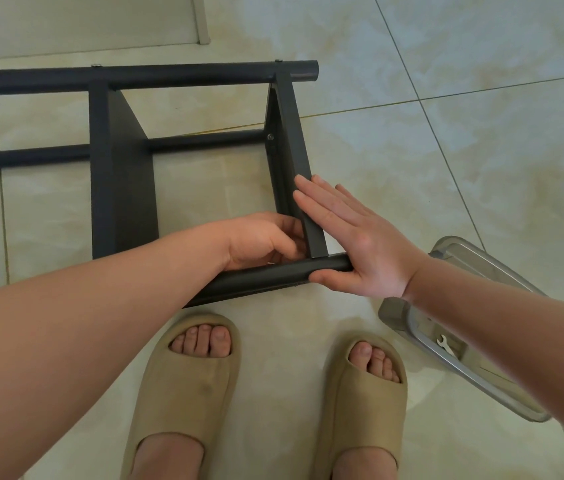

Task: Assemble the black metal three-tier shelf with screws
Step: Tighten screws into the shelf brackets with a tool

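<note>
Black metal shelf (124, 174) is laid on its side on the tiled floor (412, 150), close before the feet. The step in hand is judged to be the joining of the end panel (294, 133) to the near tube (256, 277). It is best done with the holes lined up squarely and the panel pressed against the tube while a screw is started. The right hand (353, 244) is laid flat, fingers (322, 202) straight against the panel's outer face, thumb under the tube end. The left hand (259, 242) is curled at the inner corner; whether a screw is pinched cannot be told
</note>
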The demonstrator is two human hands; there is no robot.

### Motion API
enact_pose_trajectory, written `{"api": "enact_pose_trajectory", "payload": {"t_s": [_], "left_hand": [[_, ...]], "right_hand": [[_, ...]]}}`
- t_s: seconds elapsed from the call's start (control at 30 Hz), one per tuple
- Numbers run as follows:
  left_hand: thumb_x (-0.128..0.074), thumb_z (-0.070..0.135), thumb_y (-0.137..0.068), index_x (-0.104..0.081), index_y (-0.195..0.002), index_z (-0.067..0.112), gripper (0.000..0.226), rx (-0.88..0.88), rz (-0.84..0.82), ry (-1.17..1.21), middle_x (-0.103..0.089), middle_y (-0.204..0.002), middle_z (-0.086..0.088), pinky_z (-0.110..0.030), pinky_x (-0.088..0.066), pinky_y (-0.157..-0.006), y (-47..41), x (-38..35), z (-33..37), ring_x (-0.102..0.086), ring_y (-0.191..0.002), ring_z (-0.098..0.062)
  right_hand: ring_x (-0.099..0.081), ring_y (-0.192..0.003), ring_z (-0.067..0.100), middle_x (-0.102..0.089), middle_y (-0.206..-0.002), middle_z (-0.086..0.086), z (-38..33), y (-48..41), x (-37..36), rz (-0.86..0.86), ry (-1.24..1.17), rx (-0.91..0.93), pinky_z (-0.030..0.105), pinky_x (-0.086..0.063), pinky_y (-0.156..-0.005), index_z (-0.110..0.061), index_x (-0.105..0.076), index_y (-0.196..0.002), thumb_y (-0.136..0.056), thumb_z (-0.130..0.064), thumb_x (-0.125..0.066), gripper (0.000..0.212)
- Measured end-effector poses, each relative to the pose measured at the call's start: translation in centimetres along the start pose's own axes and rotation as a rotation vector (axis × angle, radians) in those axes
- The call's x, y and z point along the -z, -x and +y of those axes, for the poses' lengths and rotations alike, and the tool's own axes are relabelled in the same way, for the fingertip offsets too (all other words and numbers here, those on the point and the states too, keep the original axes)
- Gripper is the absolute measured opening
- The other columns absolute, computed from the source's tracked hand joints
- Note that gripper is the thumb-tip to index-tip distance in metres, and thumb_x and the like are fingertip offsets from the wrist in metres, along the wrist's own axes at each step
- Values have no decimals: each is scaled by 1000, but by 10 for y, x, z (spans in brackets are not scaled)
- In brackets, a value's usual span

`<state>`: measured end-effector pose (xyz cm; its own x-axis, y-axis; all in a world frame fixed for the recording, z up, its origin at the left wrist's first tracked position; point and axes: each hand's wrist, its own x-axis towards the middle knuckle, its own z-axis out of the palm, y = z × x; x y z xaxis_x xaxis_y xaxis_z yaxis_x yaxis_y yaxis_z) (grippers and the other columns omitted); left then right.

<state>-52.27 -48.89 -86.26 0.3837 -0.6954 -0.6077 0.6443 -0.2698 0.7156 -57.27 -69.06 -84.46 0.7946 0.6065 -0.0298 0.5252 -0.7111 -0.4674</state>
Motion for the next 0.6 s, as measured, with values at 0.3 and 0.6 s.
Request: {"api": "enact_pose_trajectory", "payload": {"t_s": [0.3,0.6], "left_hand": [[-49,13,-99,-56,-102,23,12,-295,923,-664,-57,-97,6,-22,-39,-68,43,-36,29,-55,-87,-12],[-50,31,-98,-56,-120,22,25,-611,195,-1463,-54,-122,1,-36,-44,-90,15,-155,59,-48,-113,-20]], "right_hand": [[-42,-142,17,-32,-162,-11,-26,56,65,-191,2,-494,36,-35,-114,-28,-37,-155,-98,-60,-46,67],[-67,-110,21,-74,-113,-6,5,193,56,-122,-66,-920,25,-41,-82,-23,-69,-123,-102,-27,-56,25]]}}
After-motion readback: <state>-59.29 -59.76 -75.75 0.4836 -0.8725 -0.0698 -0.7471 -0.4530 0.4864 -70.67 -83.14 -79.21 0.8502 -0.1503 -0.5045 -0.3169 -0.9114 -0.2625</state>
